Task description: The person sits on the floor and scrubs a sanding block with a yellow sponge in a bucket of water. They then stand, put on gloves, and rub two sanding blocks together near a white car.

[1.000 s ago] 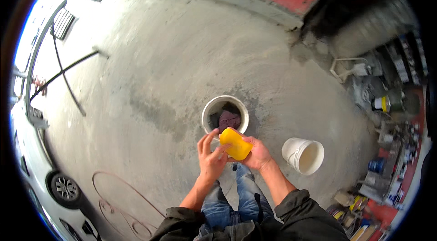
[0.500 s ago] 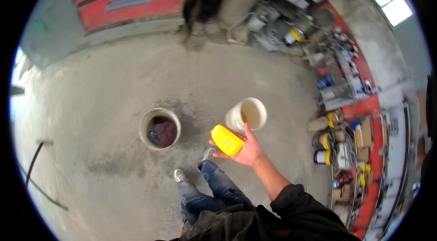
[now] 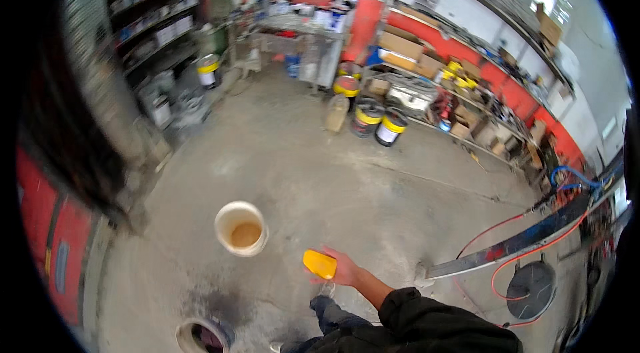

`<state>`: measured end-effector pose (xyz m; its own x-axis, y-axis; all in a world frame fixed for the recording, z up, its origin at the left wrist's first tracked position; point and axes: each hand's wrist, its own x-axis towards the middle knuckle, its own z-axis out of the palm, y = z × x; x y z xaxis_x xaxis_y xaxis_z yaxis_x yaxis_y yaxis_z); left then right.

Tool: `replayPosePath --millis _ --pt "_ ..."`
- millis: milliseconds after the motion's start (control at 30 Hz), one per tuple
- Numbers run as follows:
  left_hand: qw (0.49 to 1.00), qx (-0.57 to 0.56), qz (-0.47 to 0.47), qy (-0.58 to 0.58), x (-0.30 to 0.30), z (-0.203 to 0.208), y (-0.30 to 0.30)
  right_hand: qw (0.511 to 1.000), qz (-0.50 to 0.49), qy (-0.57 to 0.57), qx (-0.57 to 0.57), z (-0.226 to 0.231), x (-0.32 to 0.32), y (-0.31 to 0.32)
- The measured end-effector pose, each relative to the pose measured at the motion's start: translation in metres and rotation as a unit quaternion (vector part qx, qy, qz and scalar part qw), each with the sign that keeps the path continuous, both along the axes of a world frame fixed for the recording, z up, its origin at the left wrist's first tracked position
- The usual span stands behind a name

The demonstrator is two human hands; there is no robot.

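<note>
My right hand (image 3: 345, 268) holds a flat yellow block (image 3: 320, 264) with rounded edges, out in front of my legs. The block lies across the palm and fingers, and its exact kind is unclear. Some fingers are hidden behind it or blurred. No part of my left hand shows. Ahead and left of the block, apart from it, a white bucket (image 3: 241, 214) stands on the floor with brownish liquid in the bottom. At the lower edge a second bucket (image 3: 184, 336) holds dark purplish cloth, partly cut off by the picture's rim.
Black-and-yellow pails (image 3: 391, 128) and a pale jug (image 3: 336, 113) stand before shelves of boxes and tools. A cluttered workbench (image 3: 293, 23) is at the back. On the right are a metal beam (image 3: 507, 240), red hoses and a round dark object (image 3: 531, 288) on the floor.
My view has swung to the right. Both buckets now appear farther left and lower, and the shelves fill the far side. The yellow block is still in my right hand.
</note>
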<state>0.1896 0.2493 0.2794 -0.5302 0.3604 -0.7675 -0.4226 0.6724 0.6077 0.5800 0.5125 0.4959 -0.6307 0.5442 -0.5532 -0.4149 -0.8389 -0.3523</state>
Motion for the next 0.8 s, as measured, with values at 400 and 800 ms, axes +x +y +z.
replayPosePath --millis 400,800 --pt "0.926 -0.047 -0.373 -0.03 0.218 0.041 0.352 0.932 -0.356 -0.033 0.052 0.029 0.327 0.081" --pt "0.615 0.032 -0.769 -0.174 0.494 0.096 0.666 0.816 -0.575 -0.03 0.052 -0.032 0.382 0.157"
